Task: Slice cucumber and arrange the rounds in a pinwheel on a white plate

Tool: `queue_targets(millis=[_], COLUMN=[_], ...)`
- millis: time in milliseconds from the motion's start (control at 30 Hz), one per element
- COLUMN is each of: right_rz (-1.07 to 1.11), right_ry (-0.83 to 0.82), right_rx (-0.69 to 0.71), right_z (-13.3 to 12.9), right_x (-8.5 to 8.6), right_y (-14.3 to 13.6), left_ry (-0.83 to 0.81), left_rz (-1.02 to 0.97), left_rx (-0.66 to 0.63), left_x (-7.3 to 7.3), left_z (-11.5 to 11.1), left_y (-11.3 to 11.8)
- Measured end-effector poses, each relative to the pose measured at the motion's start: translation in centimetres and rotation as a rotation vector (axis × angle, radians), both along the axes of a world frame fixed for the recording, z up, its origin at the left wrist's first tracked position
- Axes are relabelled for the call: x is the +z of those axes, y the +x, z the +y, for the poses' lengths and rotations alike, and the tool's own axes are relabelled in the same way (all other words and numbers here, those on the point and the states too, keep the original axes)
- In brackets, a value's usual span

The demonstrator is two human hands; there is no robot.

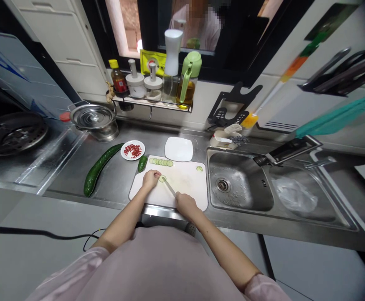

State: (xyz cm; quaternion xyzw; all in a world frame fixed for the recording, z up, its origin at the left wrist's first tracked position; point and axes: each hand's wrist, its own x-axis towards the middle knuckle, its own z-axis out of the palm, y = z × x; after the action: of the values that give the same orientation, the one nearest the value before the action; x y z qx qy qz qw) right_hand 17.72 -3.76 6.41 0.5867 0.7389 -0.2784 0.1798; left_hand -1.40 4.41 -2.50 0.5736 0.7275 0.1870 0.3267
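On the white cutting board [188, 184], my right hand [185, 204] is closed round the handle of a knife [170, 188]. The blade points up and left, its tip at a round cucumber slice [162, 178]. My left hand [151, 179] has its fingers pinched together at the left edge of that slice. A row of overlapping cucumber slices [161, 162] lies along the board's upper left, and a small piece of cucumber [199, 169] is at the upper right. A short cucumber end [142, 163] rests by the board's upper left corner.
Left of the board are a long cucumber [101, 169] and a plate with red pieces [133, 150]. Behind it sits a white square plate [178, 149]. The sink [242, 179] is on the right, a steel pot [102, 125] at the back left, a condiment rack [151, 101] on the wall.
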Motion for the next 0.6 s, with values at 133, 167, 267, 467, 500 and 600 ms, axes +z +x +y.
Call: queue_targets(millis=[133,167,267,467,500,600], right_rz=[-0.005,-0.01,-0.023,-0.025,-0.023,-0.025], right_ry=[-0.004,-0.01,-0.021,0.021,0.026,0.02], right_rx=[0.006,0.008,0.014,-0.011,-0.011,-0.005], right_z=[0.7,0.8,1.0,0.1,0.0,0.0], right_x=[0.6,0.7,0.7,0.2,0.1,0.0], right_y=[-0.2,-0.2,-0.5,-1.4,-1.5,-1.5], left_ry=[0.0,0.0,-0.004,0.0,0.003,0.006], left_rz=[-0.008,-0.011,-0.007,-0.02,-0.025,-0.025], left_rx=[-0.004,-0.004,-0.002,0.004,0.004,0.003], left_x=[0.0,0.0,0.2,0.1,0.1,0.2], left_z=[0.0,0.0,0.0,-0.1,-0.1,-0.2], left_y=[0.0,0.0,0.0,-0.1,-0.1,-0.1])
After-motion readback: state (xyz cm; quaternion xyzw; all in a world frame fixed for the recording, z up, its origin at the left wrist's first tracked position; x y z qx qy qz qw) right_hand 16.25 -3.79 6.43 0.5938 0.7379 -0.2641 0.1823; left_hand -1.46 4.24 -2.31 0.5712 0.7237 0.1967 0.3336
